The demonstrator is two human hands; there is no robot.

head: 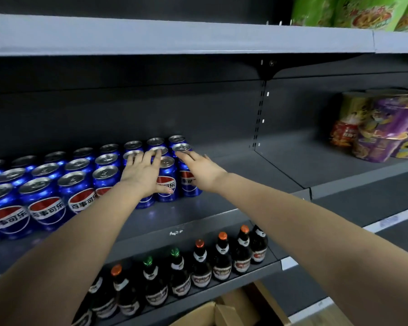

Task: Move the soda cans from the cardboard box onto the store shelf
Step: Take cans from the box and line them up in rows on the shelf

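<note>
Head view: my left hand (143, 174) lies flat and spread over the cans (80, 182), fingers (156, 158) resting on the silver tops of the middle row and thumb down against the front of a can. It grips nothing. My right hand (198, 169) is also flat and unclenched, holding nothing, its fingertips (181, 156) touching the rim of the last can at the right end of the block. I cannot tell whether the palm rests on the can below it or hovers just above.

The blue cans stand upright on the grey shelf (233, 180) in three rows running from the left edge to just past the middle. The shelf to the right of them is bare as far as the divider line.

Beyond that, purple tubs (391, 128) are stacked on the next section, with a red packet (343, 135) beside them. Green bags (363, 12) sit on the shelf above at the top right.

Below my arms, dark bottles (200, 267) with orange and green caps stand in a line on the lower shelf. At the bottom edge I see the box (222, 311), its flaps open; its inside is out of view, so I cannot tell what it holds.
</note>
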